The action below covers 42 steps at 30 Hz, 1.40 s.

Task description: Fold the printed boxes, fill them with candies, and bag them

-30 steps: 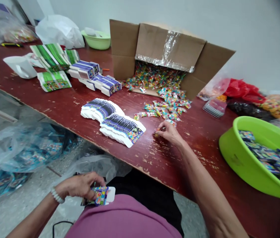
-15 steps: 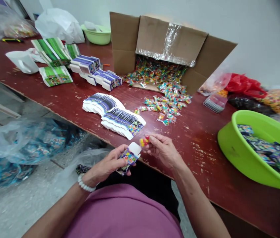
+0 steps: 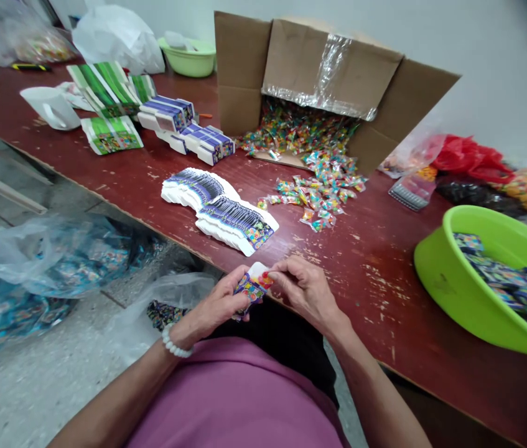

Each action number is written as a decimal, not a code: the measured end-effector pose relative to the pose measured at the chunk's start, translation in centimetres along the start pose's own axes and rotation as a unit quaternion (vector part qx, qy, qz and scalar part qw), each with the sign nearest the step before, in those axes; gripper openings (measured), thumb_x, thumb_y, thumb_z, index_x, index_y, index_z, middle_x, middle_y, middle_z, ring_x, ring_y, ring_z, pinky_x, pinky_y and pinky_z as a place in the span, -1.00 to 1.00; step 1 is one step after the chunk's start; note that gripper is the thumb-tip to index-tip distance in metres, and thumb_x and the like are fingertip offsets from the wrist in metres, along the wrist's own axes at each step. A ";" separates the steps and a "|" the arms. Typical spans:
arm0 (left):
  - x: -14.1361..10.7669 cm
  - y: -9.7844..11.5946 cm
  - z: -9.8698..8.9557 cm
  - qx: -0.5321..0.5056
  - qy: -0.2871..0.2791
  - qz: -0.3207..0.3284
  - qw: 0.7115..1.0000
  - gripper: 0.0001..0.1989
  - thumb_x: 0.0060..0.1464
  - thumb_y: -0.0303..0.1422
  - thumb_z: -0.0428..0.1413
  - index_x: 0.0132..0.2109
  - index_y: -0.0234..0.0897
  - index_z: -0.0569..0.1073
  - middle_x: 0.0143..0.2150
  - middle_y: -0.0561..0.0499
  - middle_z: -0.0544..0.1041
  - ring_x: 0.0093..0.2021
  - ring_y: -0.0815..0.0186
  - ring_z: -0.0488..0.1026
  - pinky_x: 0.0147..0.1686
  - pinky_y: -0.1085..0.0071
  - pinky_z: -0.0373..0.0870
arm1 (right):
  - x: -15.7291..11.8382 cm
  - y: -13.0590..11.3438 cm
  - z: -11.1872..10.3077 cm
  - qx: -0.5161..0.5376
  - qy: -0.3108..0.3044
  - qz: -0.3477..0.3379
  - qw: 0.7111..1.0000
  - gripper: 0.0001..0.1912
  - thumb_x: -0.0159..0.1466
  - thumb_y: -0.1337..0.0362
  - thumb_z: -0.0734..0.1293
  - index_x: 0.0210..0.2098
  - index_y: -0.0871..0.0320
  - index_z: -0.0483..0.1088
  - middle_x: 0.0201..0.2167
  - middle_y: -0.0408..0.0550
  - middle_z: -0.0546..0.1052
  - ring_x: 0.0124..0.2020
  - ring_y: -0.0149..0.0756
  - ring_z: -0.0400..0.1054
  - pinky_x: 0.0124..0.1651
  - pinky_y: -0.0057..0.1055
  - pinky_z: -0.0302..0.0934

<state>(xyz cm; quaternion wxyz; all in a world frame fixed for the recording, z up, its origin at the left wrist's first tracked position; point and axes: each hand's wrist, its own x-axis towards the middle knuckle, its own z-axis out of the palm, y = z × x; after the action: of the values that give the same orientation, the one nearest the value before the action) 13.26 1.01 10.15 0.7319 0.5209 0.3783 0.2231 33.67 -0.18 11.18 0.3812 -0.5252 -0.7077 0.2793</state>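
The left hand has a narrow grip, closed about a small printed carton: the thumb lies along the near printed face and the fingers wrap behind and beneath. The right hand has its grip drawn to a pinch, thumb against forefinger, on a red-and-yellow candy packet at the carton's upper end; how far inside the packet sits cannot be told. The carton is held above the person's lap, just in front of the near edge of the bench. It is tilted, its long axis running from lower left to upper right, with the white flap at the upper end, pointing away from the body toward the bench.

Just beyond the hands, flat cartons lie in a fanned, overlapping row on the bench, the row slanting down to the right. Loose candy packets spread out from an open cardboard box behind. To the right stands a green tub holding dark printed packages.
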 end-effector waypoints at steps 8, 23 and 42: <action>0.3 -0.7 0.1 -0.066 0.029 -0.001 0.997 -0.73 0.04 -0.27 0.15 -0.10 -0.24 0.43 -0.32 0.07 0.46 -0.43 0.39 0.35 -0.48 0.49 0.37 | 0.0 -0.8 0.8 0.049 -0.114 -0.023 0.992 -0.82 0.37 0.29 0.28 -0.18 0.08 0.56 -0.34 -0.08 0.58 -0.31 -0.29 0.42 -0.20 -0.37 0.24; 0.5 -0.7 1.2 -0.241 0.096 -0.034 0.965 -0.59 0.13 -0.01 0.17 -0.17 -0.31 0.50 -0.43 0.00 0.54 -0.56 0.34 0.45 -0.64 0.48 0.41 | -0.9 -0.5 4.4 0.260 0.052 0.111 0.958 -0.84 0.29 0.15 0.40 -0.26 0.10 0.55 -0.35 -0.11 0.57 -0.44 -0.38 0.40 -0.38 -0.44 0.30; 0.8 -1.0 0.5 -0.265 0.116 -0.070 0.955 -0.50 0.17 0.00 0.12 0.03 -0.30 0.58 -0.31 -0.08 0.62 -0.56 0.36 0.44 -0.65 0.49 0.41 | -0.9 -0.9 4.7 0.255 -0.009 0.098 0.962 -0.86 0.31 0.18 0.37 -0.31 0.08 0.54 -0.15 -0.01 0.61 -0.20 -0.24 0.48 -0.19 -0.31 0.38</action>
<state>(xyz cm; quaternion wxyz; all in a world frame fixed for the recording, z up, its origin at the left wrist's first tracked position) 14.07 0.93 9.04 0.8084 0.2512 0.4238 0.3222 29.47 -1.24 9.08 0.4671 -0.4748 -0.5615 0.4909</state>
